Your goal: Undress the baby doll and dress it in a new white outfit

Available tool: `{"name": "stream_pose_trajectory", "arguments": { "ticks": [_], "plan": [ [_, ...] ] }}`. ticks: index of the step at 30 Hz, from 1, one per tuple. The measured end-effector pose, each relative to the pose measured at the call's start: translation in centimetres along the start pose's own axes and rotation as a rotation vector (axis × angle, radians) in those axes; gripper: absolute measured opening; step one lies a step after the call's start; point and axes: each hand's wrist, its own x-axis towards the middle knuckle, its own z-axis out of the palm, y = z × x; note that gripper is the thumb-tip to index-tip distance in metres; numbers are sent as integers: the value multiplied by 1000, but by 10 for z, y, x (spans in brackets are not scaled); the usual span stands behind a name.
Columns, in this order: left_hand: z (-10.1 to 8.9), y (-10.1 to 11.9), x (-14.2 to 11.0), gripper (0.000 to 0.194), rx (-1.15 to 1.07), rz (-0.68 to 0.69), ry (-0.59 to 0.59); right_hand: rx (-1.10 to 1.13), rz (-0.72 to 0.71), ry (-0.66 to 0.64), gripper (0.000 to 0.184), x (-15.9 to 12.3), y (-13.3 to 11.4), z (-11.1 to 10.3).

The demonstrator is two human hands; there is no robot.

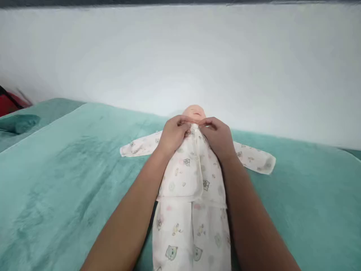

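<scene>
A baby doll (194,111) lies on its back on a teal blanket (70,169), head towards the wall. It wears a white printed top (194,169) and matching trousers (191,233), sleeves spread to both sides. My left hand (172,134) and my right hand (218,136) rest on the doll's chest, just under its chin. Both have their fingers curled and pinched on the collar of the top, one on each side of the front opening. The doll's neck is hidden by my fingers.
A white wall (180,56) rises right behind the blanket-covered surface. At far left lie a folded teal cloth (18,123) and a red thing (8,103) at the frame edge.
</scene>
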Motion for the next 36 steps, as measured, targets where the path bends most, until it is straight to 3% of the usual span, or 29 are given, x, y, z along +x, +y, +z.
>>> {"name": "stream_pose_trajectory", "arguments": {
  "ticks": [5, 11, 17, 20, 25, 31, 36],
  "plan": [
    [-6, 0, -20, 15, 195, 131, 64, -66, -69, 47, 20, -4, -2, 1],
    [-8, 4, -42, 19, 315, 147, 33, -148, -96, 108, 23, -5, -7, 3],
    [-13, 7, -52, 15, 322, 171, -36, -172, -47, 198, 14, -17, -35, 2],
    [-16, 11, -53, 15, 320, 176, -99, -234, 2, 102, 11, -33, -51, -1],
    [-17, 15, -52, 20, 324, 173, -160, -379, 125, -128, 25, -61, -58, -9],
    [-15, 14, -51, 8, 330, 162, -129, -451, 200, -92, 16, -65, -54, -9],
    [-13, 11, -50, 12, 331, 181, -102, -494, 230, -55, 15, -62, -52, -5]
  ]
}}
